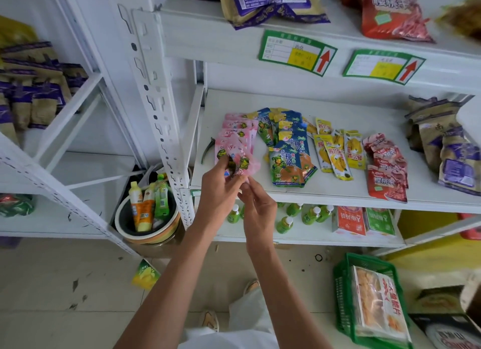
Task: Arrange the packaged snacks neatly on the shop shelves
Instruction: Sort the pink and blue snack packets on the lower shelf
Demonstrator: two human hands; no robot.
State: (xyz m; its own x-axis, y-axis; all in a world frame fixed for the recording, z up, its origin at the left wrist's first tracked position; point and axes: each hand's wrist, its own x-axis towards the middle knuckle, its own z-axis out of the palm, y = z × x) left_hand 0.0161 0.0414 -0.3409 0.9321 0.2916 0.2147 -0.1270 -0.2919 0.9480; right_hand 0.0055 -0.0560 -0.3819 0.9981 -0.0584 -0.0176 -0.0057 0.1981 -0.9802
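Pink snack packets point(235, 161), printed with green turtle figures, are held at the front left of the white middle shelf point(338, 192), the landmark for every place given here. Far left of that shelf, a second rack point(65, 130) carries brown-and-purple bags point(33, 99). Between the rack and the shelf, on the floor, a round bin point(145, 229) holds yellow and green bottles. On the shelf's left part, a row of pink packets point(238, 132) lies overlapped, running from back to front; a dark clip-like object point(207, 149) lies just beside it, nearer the shelf's left edge. The left hand point(221, 190) is raised at the shelf's front edge, its grip closed on the fanned pink snack packets, thumb across their lower part. The right hand point(256, 205) is just beside the left hand, its fingertips pinching the lower edge of the same packets. To the right of the pink row lie blue turtle packets point(289, 153), then yellow packets point(335, 153), then red packets point(385, 166), and at the shelf's right end brown-and-purple bags point(447, 151). On the rail above the shelf, two green price labels point(296, 53) bear red arrows. Below the shelf stand small green bottles point(294, 213) and red and green cartons point(364, 221). On the floor to the lower right, a green basket point(343, 296) contains an orange snack bag point(377, 304).
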